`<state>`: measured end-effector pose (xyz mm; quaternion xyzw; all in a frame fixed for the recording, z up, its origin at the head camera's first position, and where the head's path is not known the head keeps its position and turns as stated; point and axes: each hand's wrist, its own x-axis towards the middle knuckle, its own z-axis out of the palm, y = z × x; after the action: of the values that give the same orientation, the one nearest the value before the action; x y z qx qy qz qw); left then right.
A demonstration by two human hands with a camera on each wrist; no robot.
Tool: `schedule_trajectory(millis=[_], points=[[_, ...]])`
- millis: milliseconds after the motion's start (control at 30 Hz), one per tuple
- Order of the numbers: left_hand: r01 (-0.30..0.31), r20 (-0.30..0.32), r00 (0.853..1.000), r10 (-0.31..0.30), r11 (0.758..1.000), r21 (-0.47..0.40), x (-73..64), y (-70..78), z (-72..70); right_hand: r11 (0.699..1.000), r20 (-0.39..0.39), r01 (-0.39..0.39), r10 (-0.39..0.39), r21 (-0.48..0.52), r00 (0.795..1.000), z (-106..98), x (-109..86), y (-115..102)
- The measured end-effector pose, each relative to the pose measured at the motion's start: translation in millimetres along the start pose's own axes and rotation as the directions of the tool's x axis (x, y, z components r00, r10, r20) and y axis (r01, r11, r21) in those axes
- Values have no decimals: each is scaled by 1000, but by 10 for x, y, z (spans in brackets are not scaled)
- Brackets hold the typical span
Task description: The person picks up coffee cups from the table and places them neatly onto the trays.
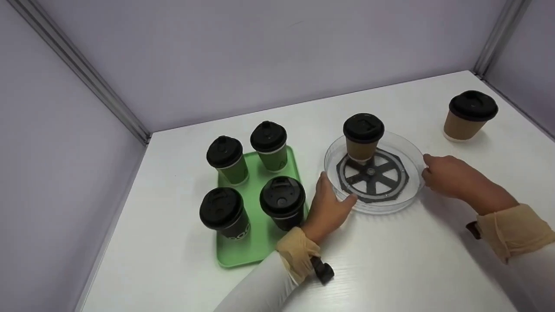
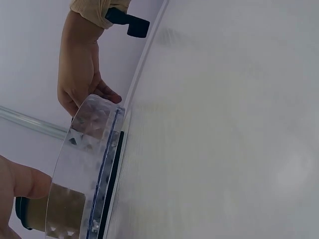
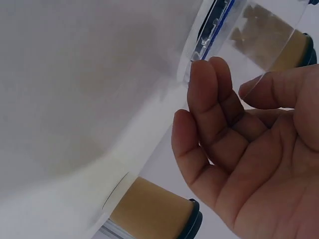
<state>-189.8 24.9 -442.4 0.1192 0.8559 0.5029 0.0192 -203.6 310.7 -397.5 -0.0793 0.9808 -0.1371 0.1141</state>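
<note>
A clear round turntable (image 1: 414, 201) with a dark spoked base sits on the white table. A brown paper cup (image 1: 360, 149) with a black lid stands on its far left part. My left hand (image 1: 330, 210) is spread at the turntable's near left side, thumb at the rim and fingers along the wall. On the right side, my right hand (image 1: 448, 177) pinches the rim, with the thumb (image 3: 269, 92) at the clear wall and the fingers curled outside it. In the left wrist view, the turntable's wall (image 2: 75, 164) hides part of the cup.
Left of the turntable lies a green tray (image 1: 240, 255). It bears two green cups (image 1: 234, 171) at the back and two black cups (image 1: 236, 227) in front, all lidded. Another brown cup (image 1: 464, 125) stands at the far right. Pale walls (image 1: 260, 56) bound the table.
</note>
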Motion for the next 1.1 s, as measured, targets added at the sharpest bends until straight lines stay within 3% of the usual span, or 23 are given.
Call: schedule_trajectory(millis=[500,1100], points=[[-16,-13,1000,16,1000,2,-1,-10,7,1000,-34,-27,27,-2,999,99,-251,-117],[7,11,1000,-7,1000,-13,-6,-10,-8,999,-34,-29,30,24,999,104,-233,-98]])
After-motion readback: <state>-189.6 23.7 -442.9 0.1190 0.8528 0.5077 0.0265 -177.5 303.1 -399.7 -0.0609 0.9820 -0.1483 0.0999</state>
